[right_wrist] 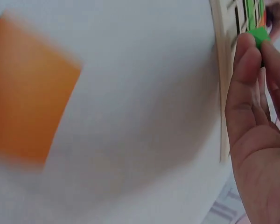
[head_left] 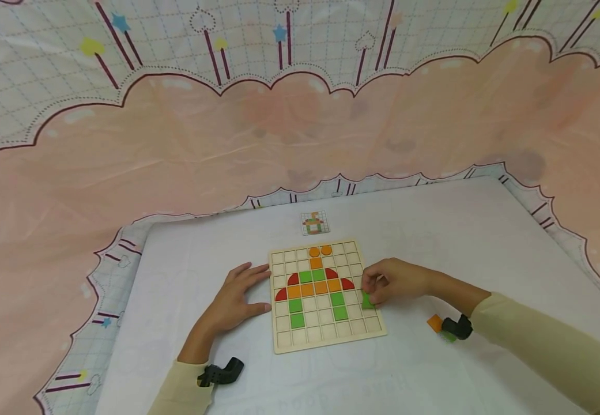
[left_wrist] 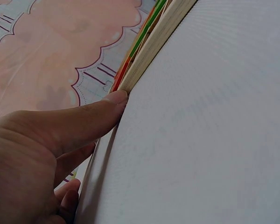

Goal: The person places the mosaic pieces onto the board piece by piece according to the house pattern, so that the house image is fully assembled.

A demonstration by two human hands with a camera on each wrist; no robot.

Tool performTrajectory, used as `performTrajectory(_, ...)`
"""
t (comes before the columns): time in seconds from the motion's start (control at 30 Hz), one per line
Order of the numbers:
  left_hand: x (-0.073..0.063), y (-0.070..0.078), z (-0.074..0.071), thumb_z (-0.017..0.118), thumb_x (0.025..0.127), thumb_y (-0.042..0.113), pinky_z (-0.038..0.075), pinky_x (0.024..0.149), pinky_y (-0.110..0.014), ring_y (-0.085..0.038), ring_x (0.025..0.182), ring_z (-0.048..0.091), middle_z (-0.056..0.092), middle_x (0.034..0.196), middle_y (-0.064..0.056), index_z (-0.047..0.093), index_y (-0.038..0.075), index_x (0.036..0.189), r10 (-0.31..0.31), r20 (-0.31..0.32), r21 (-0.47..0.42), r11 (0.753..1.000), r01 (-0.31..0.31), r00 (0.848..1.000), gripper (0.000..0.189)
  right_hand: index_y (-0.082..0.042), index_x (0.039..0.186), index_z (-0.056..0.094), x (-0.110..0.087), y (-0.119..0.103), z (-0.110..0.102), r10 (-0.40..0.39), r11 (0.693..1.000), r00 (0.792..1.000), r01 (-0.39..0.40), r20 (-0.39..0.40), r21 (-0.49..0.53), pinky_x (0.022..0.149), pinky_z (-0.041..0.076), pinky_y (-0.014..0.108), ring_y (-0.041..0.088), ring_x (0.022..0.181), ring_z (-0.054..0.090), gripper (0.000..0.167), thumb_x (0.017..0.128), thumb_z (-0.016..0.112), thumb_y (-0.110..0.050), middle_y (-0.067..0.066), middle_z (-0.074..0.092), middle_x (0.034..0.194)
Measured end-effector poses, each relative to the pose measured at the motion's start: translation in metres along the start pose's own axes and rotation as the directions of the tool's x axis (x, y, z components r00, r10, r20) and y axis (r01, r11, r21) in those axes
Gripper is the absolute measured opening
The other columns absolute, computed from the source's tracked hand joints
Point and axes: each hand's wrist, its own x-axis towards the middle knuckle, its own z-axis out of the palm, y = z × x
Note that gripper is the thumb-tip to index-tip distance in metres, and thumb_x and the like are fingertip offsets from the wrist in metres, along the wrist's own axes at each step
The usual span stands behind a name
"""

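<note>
A wooden grid board (head_left: 331,342) lies on the white table, with green, orange and red tiles set in its squares. My left hand (head_left: 233,298) rests at the board's left edge, its thumb and fingers spread and touching the side; the left wrist view shows the thumb (left_wrist: 91,116) against the wooden rim. Over the right edge of the board, my right hand (head_left: 394,280) pinches a green square tile (head_left: 368,301) between thumb and fingertips. The same green tile (right_wrist: 259,36) shows at the fingertips in the right wrist view.
A small pattern card (head_left: 314,222) lies behind the board. To the right, an orange tile (head_left: 435,323) and a green tile (head_left: 450,336) lie on the table, partly hidden by the wrist camera (head_left: 457,327). A patterned curtain (head_left: 300,132) hangs beyond the table's far edge.
</note>
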Motion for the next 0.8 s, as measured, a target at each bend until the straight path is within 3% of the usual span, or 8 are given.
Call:
performTrajectory(0.33, 0.0, -0.001, 0.001, 0.088, 0.08, 0.029, 0.025, 0.121, -0.067, -0.031, 0.157, 0.017, 0.044, 0.161, 0.006, 0.056, 0.019, 0.147, 0.0, 0.001, -0.012, 1.0, 0.0, 1.0, 0.075, -0.018, 0.093, 0.074, 0.019, -0.022, 0.031, -0.082, 0.993, 0.997, 0.08, -0.017, -0.086, 0.066, 0.05, 0.019, 0.007, 0.073, 0.06, 0.013, 0.085, 0.084, -0.018, -0.01, 0.068, 0.078)
performTrajectory(0.8, -0.001, 0.0, 0.0, 0.088, 0.08, 0.029, 0.025, 0.121, -0.067, -0.031, 0.157, 0.017, 0.044, 0.161, 0.006, 0.057, 0.02, 0.147, -0.008, 0.003, -0.017, 1.0, 0.008, 1.0, 0.075, -0.021, 0.081, 0.078, 0.026, -0.034, 0.053, -0.063, 0.989, 0.998, 0.06, -0.016, -0.135, 0.06, 0.051, 0.019, 0.002, 0.064, 0.057, 0.013, 0.081, 0.087, -0.011, -0.01, 0.068, 0.068)
